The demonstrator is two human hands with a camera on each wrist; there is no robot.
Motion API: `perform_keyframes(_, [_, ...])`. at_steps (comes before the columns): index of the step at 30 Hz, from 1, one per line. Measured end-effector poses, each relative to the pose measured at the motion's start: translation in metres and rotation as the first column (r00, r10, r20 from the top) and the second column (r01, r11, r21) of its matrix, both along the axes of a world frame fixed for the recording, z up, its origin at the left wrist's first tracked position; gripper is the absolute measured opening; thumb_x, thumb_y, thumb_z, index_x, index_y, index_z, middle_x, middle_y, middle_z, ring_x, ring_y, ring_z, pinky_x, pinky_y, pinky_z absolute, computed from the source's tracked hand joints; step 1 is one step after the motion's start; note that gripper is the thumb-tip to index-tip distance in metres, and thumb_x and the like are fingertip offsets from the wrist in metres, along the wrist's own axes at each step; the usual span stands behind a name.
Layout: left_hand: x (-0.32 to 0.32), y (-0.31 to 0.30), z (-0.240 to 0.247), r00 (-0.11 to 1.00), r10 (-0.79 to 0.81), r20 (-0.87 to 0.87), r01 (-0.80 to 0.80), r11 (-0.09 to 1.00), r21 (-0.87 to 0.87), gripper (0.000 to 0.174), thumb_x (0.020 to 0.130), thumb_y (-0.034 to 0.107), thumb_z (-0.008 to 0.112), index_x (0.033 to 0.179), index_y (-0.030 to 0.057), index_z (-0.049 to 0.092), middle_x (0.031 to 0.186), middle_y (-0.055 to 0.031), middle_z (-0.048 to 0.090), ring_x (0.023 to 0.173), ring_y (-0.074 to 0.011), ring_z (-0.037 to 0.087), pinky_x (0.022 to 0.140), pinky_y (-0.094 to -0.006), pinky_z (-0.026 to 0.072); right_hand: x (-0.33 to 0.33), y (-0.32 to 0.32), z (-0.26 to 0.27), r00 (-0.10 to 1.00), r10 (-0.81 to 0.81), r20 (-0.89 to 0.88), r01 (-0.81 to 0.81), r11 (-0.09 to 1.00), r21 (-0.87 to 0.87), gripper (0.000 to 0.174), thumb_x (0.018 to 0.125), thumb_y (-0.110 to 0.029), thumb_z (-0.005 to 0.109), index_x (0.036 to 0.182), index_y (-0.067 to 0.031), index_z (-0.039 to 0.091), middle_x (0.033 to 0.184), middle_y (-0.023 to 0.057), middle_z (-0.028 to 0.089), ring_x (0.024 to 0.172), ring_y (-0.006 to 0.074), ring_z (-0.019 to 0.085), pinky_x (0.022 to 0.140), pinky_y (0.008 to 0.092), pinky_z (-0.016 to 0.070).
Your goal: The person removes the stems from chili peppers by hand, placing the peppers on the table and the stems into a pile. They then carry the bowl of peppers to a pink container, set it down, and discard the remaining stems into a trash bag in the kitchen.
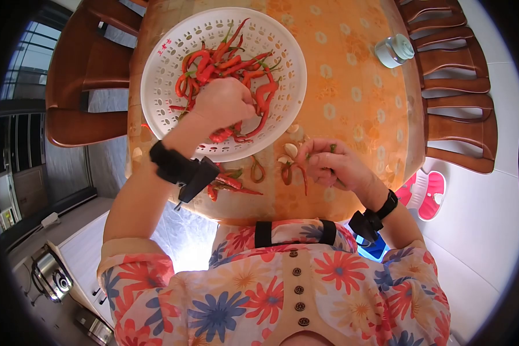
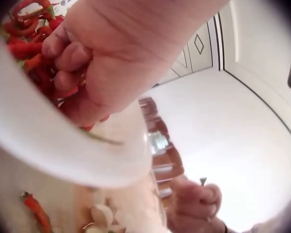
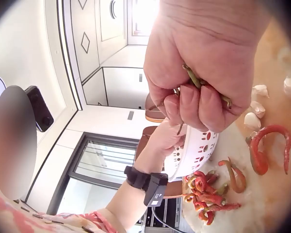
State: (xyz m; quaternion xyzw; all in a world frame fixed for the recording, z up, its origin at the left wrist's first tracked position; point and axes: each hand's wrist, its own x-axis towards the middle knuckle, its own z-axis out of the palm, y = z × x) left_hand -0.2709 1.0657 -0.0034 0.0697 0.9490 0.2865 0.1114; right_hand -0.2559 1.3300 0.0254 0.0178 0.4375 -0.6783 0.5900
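Observation:
A white perforated plastic basket (image 1: 291, 69) holds a heap of red chili peppers (image 1: 205, 66). My left hand (image 1: 222, 104) is down in it, knuckles up and fingers curled among the peppers. In the left wrist view, red chili pepper (image 2: 70, 92) shows between the curled fingers; much of their grip is hidden. My right hand (image 1: 337, 164) is at the basket's lower right, above the table. In the right wrist view, its fingers fold over several green chili stems (image 3: 193, 76) in the palm. Below it on the table lie a curved red chili pepper (image 3: 259, 150) and garlic cloves (image 3: 252, 121).
A small pile of red peppers (image 1: 228, 181) and a looped pepper (image 1: 258, 170) lie in front of the basket on the patterned tablecloth (image 1: 352, 104). A lidded glass jar (image 1: 392, 52) stands at the far right. Wooden chairs (image 1: 455, 115) line both sides.

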Motion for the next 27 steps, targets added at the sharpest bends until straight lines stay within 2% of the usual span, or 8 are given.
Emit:
perform_keyframes(1, [-0.001, -0.004, 0.006, 1.000, 0.001, -0.001, -0.001, 1.000, 0.001, 0.020, 0.066, 0.019, 0.063, 0.073, 0.0007, 0.065, 0.063, -0.0134, 0.061, 0.058, -0.0227, 0.061, 0.053, -0.0327, 0.0480, -0.001, -0.001, 0.004, 0.999, -0.031, 0.025, 0.031, 0.999, -0.009, 0.013, 0.083, -0.007, 0.048, 0.093, -0.0008, 0.052, 0.054, -0.0039, 0.036, 0.041, 0.0034, 0.028, 0.037, 0.0189, 0.0209])
perform_keyframes(3, [-0.003, -0.012, 0.030, 0.838, 0.187, 0.512, -0.439, 0.788, 0.431, 0.015, 0.070, 0.017, 0.064, 0.072, 0.0018, 0.065, 0.059, -0.0056, 0.059, 0.051, -0.0142, 0.057, 0.045, -0.0255, 0.0423, -0.003, -0.003, 0.009, 0.997, -0.059, 0.049, 0.060, 0.998, -0.018, 0.011, 0.083, -0.006, 0.048, 0.093, -0.0011, 0.051, 0.055, -0.0033, 0.036, 0.042, 0.0038, 0.028, 0.037, 0.0188, 0.0212])
perform_keyframes(5, [0.000, -0.023, 0.039, 0.832, 0.115, 0.544, -0.480, 0.641, 0.599, 0.013, 0.075, 0.016, 0.063, 0.075, 0.0029, 0.065, 0.057, -0.0006, 0.056, 0.048, -0.0083, 0.053, 0.041, -0.0199, 0.0375, -0.006, -0.006, 0.013, 0.995, -0.064, 0.071, 0.068, 0.997, -0.048, 0.009, 0.084, -0.007, 0.045, 0.090, -0.0025, 0.049, 0.055, -0.0017, 0.036, 0.042, 0.0047, 0.029, 0.037, 0.0191, 0.0214])
perform_keyframes(7, [0.005, -0.027, 0.045, 0.801, 0.184, 0.570, -0.597, 0.325, 0.733, 0.013, 0.078, 0.014, 0.061, 0.080, 0.0021, 0.064, 0.062, -0.0034, 0.059, 0.050, -0.0098, 0.054, 0.044, -0.0205, 0.0409, -0.008, -0.009, 0.012, 0.995, -0.057, 0.085, 0.063, 0.995, -0.073, 0.009, 0.083, -0.008, 0.044, 0.089, -0.0029, 0.049, 0.054, -0.0010, 0.037, 0.042, 0.0051, 0.029, 0.037, 0.0192, 0.0218])
perform_keyframes(16, [0.025, -0.028, 0.042, 0.829, 0.131, 0.544, -0.534, -0.104, 0.839, 0.013, 0.079, 0.008, 0.057, 0.088, 0.0002, 0.060, 0.076, -0.0105, 0.064, 0.053, -0.0124, 0.058, 0.042, -0.0205, 0.0402, -0.013, -0.018, 0.014, 0.999, -0.039, 0.027, 0.041, 0.994, -0.096, 0.010, 0.079, -0.006, 0.043, 0.086, -0.0025, 0.049, 0.062, 0.0053, 0.049, 0.041, 0.0064, 0.033, 0.037, 0.0198, 0.0258])
perform_keyframes(17, [0.027, -0.029, 0.040, 0.829, 0.131, 0.544, -0.534, -0.104, 0.839, 0.013, 0.079, 0.008, 0.057, 0.088, 0.0002, 0.060, 0.076, -0.0105, 0.064, 0.053, -0.0124, 0.058, 0.042, -0.0205, 0.0402, -0.013, -0.019, 0.014, 0.999, -0.036, 0.017, 0.037, 0.996, -0.086, 0.011, 0.079, -0.005, 0.043, 0.086, -0.0022, 0.050, 0.063, 0.0060, 0.051, 0.041, 0.0064, 0.034, 0.037, 0.0198, 0.0263])
perform_keyframes(22, [0.038, -0.024, 0.037, 0.812, 0.213, 0.544, -0.583, 0.360, 0.728, 0.020, 0.074, 0.001, 0.056, 0.094, -0.0030, 0.060, 0.074, -0.0088, 0.063, 0.054, -0.0095, 0.056, 0.046, -0.0197, 0.0418, -0.012, -0.027, 0.011, 0.998, -0.060, -0.005, 0.060, 0.996, -0.059, 0.013, 0.084, -0.010, 0.047, 0.092, -0.0025, 0.053, 0.063, 0.0024, 0.047, 0.043, 0.0049, 0.033, 0.038, 0.0191, 0.0257])
perform_keyframes(27, [0.062, 0.003, 0.063, 0.823, 0.214, 0.526, -0.566, 0.379, 0.732, 0.020, 0.075, -0.001, 0.055, 0.094, -0.0033, 0.060, 0.075, -0.0068, 0.063, 0.056, -0.0070, 0.055, 0.049, -0.0195, 0.0436, -0.011, -0.044, 0.013, 0.988, -0.093, -0.127, 0.101, 0.993, 0.065, 0.022, 0.089, -0.024, 0.052, 0.097, -0.0038, 0.056, 0.059, -0.0031, 0.041, 0.045, 0.0028, 0.031, 0.038, 0.0188, 0.0245])
